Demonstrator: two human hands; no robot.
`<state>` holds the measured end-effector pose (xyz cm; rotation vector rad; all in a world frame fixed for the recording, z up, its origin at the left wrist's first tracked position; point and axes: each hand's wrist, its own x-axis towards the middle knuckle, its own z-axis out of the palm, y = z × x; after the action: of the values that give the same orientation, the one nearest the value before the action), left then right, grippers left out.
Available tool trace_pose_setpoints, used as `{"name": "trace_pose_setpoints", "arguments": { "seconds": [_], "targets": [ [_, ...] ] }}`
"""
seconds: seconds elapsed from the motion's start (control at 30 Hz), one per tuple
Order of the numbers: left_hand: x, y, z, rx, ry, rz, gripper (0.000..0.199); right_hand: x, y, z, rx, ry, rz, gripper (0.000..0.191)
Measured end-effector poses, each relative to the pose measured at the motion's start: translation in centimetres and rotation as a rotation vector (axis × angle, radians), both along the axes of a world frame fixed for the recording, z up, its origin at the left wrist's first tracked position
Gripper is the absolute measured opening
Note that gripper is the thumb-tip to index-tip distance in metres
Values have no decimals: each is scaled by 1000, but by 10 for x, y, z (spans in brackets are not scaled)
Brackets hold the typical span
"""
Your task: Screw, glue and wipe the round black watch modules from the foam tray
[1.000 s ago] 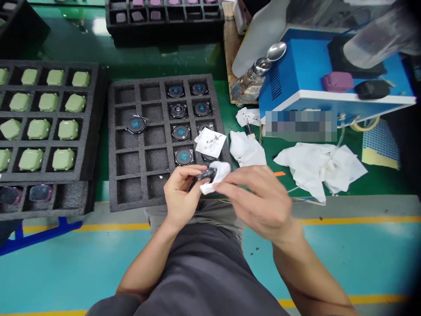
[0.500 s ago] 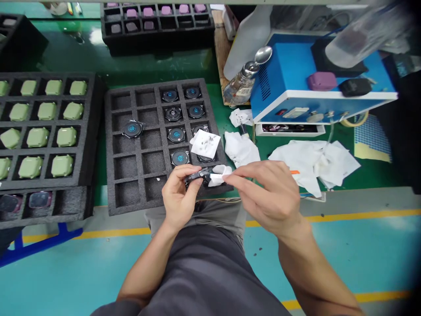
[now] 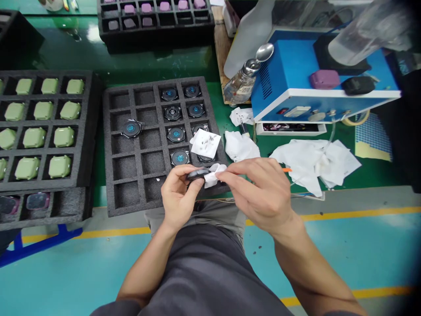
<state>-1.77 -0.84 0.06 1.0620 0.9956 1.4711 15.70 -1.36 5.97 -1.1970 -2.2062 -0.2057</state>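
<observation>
In front of me, my left hand (image 3: pixel 179 193) is closed on a dark round watch case (image 3: pixel 198 174), turned edge-on between thumb and fingers. My right hand (image 3: pixel 263 191) pinches a folded white wipe (image 3: pixel 213 176) against the right side of the case. Behind its knuckles sticks out a thin orange tip (image 3: pixel 287 170); the rest of that tool is hidden. Beneath and beyond my hands lies a black foam tray (image 3: pixel 124 169) with several round watches (image 3: pixel 176 134) in its right columns. One watch (image 3: pixel 131 128) with its lugs showing rests across a divider on the left.
A white sheet with dark specks (image 3: pixel 206 142) lies over the tray's right side. Green square cases fill another foam tray (image 3: pixel 86 131) at left. To the right are crumpled wipes (image 3: pixel 241 147), a metal-topped bottle (image 3: pixel 241 83) and a blue machine (image 3: pixel 302 66) with a shallow drawer.
My right hand has shifted slightly left with the wipe and the orange tip. The watch case has tilted a little in my left hand, which stays in place.
</observation>
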Motion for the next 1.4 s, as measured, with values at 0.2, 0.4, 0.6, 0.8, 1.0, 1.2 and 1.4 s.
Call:
{"name": "trace_pose_setpoints", "arguments": {
  "seconds": [0.2,0.4,0.6,0.8,1.0,1.2,1.4],
  "targets": [
    [-12,7,12,-383,-420,-184,31,7,0,-4,34,71,-45,22],
    [-23,12,22,-544,-595,-192,28,11,-3,-6,16,110,-60,29],
    [-30,14,27,-646,-672,-160,11,12,-4,-8,28,115,-61,32],
    [-37,15,16,-617,-613,-192,6,11,-5,-9,17,115,-62,33],
    [-35,12,11,-546,-518,-208,17,12,-6,-9,10,115,-75,32],
    [-12,7,16,-438,-444,-149,34,31,-7,-9,42,160,-166,31],
    [-13,7,15,-398,-496,-176,40,56,-10,-15,97,177,-247,37]
  ]
}}
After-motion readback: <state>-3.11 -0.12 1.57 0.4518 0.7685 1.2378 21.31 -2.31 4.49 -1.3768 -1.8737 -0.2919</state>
